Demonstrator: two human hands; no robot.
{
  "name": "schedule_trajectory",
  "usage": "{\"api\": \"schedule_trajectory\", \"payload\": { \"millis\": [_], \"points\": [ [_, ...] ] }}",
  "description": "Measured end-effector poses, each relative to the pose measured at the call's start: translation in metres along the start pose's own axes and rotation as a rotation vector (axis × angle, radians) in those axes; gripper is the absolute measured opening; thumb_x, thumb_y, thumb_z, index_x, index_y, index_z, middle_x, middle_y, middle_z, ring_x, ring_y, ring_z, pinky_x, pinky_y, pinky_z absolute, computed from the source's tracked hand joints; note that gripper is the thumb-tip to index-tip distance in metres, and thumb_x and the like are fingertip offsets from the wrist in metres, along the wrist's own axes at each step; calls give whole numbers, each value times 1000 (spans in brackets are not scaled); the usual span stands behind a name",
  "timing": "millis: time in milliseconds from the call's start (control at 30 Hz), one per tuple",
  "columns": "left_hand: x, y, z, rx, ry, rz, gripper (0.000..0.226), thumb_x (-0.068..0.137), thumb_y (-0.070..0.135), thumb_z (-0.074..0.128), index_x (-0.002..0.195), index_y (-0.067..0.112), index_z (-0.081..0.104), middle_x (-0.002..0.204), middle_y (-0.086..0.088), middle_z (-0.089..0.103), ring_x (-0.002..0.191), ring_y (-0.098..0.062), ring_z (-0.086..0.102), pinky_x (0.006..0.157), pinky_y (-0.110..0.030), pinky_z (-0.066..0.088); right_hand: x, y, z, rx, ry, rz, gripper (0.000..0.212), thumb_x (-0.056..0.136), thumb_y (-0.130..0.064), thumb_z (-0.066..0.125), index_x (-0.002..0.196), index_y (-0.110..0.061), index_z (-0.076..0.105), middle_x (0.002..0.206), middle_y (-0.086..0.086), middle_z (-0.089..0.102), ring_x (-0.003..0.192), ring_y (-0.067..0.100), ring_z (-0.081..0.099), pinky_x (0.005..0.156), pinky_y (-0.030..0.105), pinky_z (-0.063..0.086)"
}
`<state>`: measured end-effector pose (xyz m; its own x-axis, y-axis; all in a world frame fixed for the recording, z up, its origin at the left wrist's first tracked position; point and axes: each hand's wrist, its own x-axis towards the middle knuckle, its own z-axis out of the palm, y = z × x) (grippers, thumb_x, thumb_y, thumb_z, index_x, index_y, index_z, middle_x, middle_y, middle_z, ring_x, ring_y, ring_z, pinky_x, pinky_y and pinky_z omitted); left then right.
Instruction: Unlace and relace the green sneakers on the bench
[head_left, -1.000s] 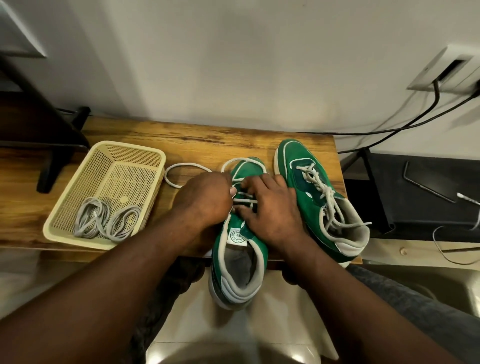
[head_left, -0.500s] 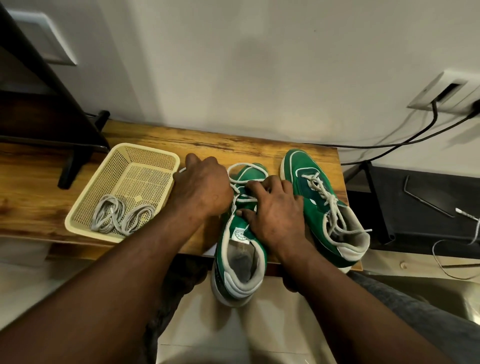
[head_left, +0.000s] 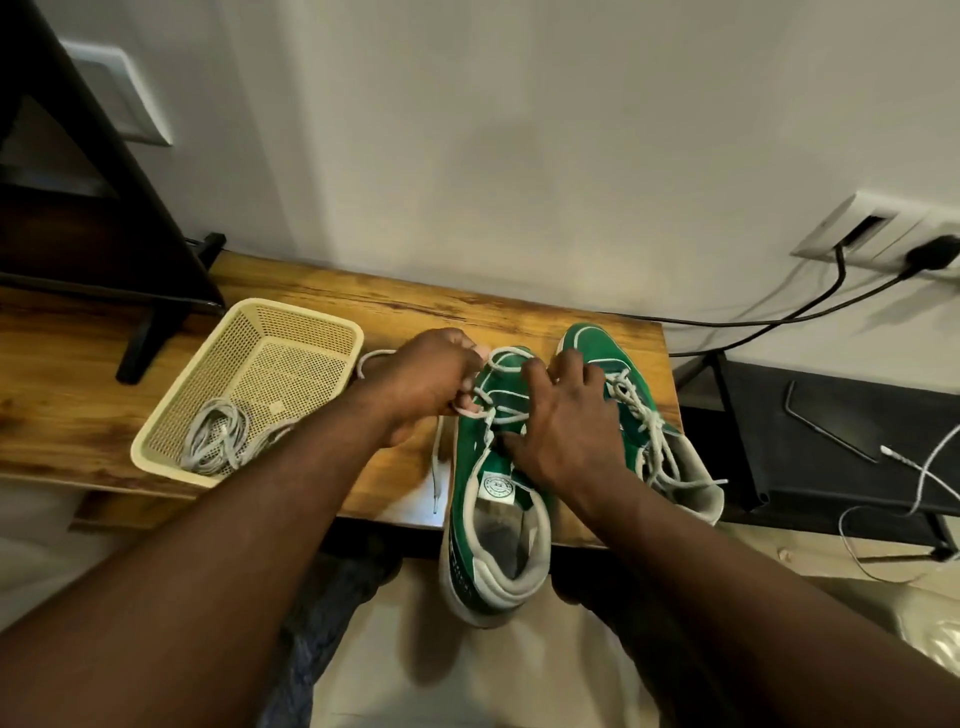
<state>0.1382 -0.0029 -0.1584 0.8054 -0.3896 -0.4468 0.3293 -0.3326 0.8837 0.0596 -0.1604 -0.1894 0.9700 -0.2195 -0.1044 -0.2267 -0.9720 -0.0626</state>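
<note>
One sneaker (head_left: 470, 462) overhanging table (head_left: 467, 306) edge | left grip (head_left: 426, 379) pinching its lace (head_left: 508, 352) | right grip (head_left: 566, 431) spread, pressing it | second sneaker (head_left: 592, 343) beside

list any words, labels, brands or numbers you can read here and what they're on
Nothing here can be read for certain.
On the tongue label of the nearer green sneaker: a round green emblem with ringed lettering, too small and blurred to read.
On the dark strip along that sneaker's heel side: pale letters, blurred, not readable.
On the other sneaker, basket and wall sockets: no text visible.
</note>
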Motion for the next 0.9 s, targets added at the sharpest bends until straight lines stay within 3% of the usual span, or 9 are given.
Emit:
{"api": "schedule_trajectory", "payload": {
  "millis": [133,333,400,467,533,600,667,800,900],
  "points": [
    [14,-11,2,839,-49,39,23,105,39,56,106,17,61,106,-6,67,96,-24,61,79,-36,47,0,6,7,100,-70,106,105,77,-77,73,149,-21,21,136,15,48,114,35,62,88,48,60],
    [4,6,17,1291,-103,43,29,107,30,52,111,9,72,113,-12,70,96,-26,65,73,-33,44,8,8,20,269,-112,174,92,77,-71,79,134,-15,32,109,13,71,96,34,71,83,46,61],
    [-2,19,10,963,-23,36,25,100,29,58,93,10,73,95,-8,71,78,-23,61,66,-34,46,9,7,21,287,-155,209,88,80,-67,79,134,-13,34,113,15,69,101,35,69,88,46,60],
    [-19,35,-4,226,30,95,26,95,20,61,71,10,65,66,-1,56,63,-20,48,61,-34,47,10,5,22,299,-178,239,86,82,-66,77,134,-11,37,118,16,67,107,36,68,92,45,58],
    [-40,51,-23,-555,-93,242,36,91,8,54,56,15,51,58,1,24,59,-16,23,54,-29,39,12,4,23,311,-184,255,83,83,-66,77,133,-10,40,123,16,66,112,36,67,95,44,56],
    [-58,61,-36,-920,-302,381,39,87,8,54,52,19,42,59,3,16,58,-14,17,53,-28,35,12,3,23,327,-183,262,81,83,-66,76,133,-11,43,125,15,66,114,36,67,98,45,55],
    [-59,57,-41,-598,-227,414,40,87,13,65,50,17,51,55,-1,27,57,-17,30,57,-30,39,12,2,24,348,-165,256,82,81,-69,75,133,-13,46,125,12,67,112,36,68,97,46,56],
    [-21,24,-51,1082,3,-23,27,84,32,82,71,14,67,77,-2,68,69,-18,58,66,-31,49,12,0,24,317,-163,234,85,78,-78,66,136,-18,51,128,9,62,110,34,67,94,45,56],
    [-7,1,-44,1343,-6,-199,41,81,36,75,119,22,67,125,-7,64,108,-30,63,87,-38,56,12,1,21,367,-176,242,81,83,-70,71,137,-14,50,130,11,63,114,36,66,97,44,55]
  ]
}}
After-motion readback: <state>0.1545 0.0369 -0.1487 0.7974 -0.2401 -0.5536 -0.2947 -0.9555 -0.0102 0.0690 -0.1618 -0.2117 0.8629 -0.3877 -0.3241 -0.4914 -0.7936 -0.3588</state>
